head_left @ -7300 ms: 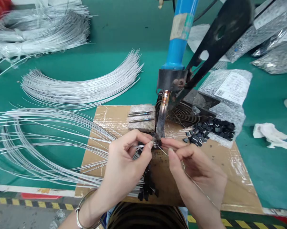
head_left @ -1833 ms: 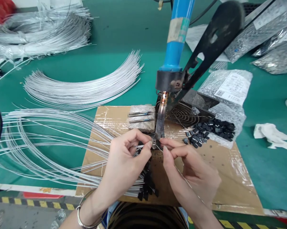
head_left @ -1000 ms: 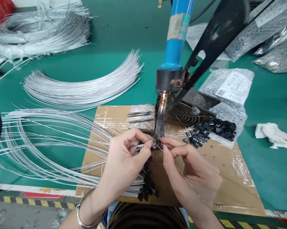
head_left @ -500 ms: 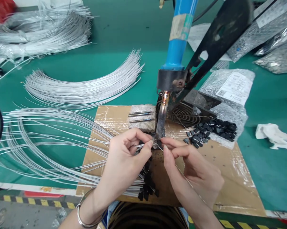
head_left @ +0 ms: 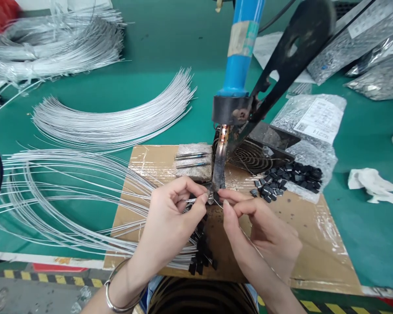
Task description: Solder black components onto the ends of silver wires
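My left hand [head_left: 172, 222] pinches the end of a thin silver wire [head_left: 191, 200] between thumb and forefinger, right under the tip of a soldering iron [head_left: 220, 168] with a blue handle, held in a black stand. My right hand [head_left: 261, 231] pinches a fine strand of solder wire [head_left: 245, 237] that runs back along my palm, its end at the iron's tip. Both hands meet over a taped cardboard sheet [head_left: 317, 240]. A small dark part sits between the fingertips, too small to make out.
Curved bundles of silver wires [head_left: 111, 122] lie to the left on the green table, with finished wires [head_left: 68, 205] fanned near my left arm. A pile of small black parts [head_left: 288, 176], a wire-coil holder [head_left: 255, 157], silver bags [head_left: 373, 52] and a crumpled tissue [head_left: 373, 185] lie to the right.
Almost nothing has moved. Both hands stay pinched at the iron's tip; my right hand has shifted slightly closer to it than 7 seconds ago.
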The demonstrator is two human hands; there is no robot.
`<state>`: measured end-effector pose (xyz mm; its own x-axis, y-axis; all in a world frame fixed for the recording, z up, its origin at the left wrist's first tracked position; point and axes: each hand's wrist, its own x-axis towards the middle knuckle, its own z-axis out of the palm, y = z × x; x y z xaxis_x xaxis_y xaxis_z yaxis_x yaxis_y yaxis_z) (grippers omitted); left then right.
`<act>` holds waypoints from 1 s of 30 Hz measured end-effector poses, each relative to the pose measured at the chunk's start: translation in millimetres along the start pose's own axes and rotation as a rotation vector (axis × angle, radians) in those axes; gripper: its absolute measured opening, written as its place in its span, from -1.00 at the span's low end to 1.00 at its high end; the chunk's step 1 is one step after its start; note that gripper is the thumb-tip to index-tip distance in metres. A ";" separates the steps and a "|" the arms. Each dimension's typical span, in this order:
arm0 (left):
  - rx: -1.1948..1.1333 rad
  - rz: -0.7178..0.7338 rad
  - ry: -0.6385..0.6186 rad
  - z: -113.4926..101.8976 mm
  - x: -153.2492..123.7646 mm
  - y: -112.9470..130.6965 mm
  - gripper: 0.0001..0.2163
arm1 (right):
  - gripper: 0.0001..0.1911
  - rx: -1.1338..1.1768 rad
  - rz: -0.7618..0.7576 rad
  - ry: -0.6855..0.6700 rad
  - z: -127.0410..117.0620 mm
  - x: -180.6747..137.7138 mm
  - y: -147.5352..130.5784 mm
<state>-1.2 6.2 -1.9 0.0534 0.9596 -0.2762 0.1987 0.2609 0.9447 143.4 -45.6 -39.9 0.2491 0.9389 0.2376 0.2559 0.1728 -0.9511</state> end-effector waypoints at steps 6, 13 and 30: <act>0.088 0.011 -0.038 -4.9 -7.0 -10.3 -0.89 | -0.89 -0.060 0.065 0.127 -12.3 3.8 -0.2; 0.332 0.206 -0.076 -18.0 -21.8 -23.6 -0.86 | -0.57 0.410 0.297 0.389 -90.9 12.6 36.4; 0.942 0.458 0.241 -106.6 141.8 -26.2 -0.91 | -0.53 0.278 0.393 0.479 -109.5 3.5 79.2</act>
<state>-103.2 146.7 -47.0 0.1399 0.9679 0.2088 0.8889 -0.2156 0.4041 266.9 -61.3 -92.8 0.6775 0.7229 -0.1361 -0.1724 -0.0238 -0.9847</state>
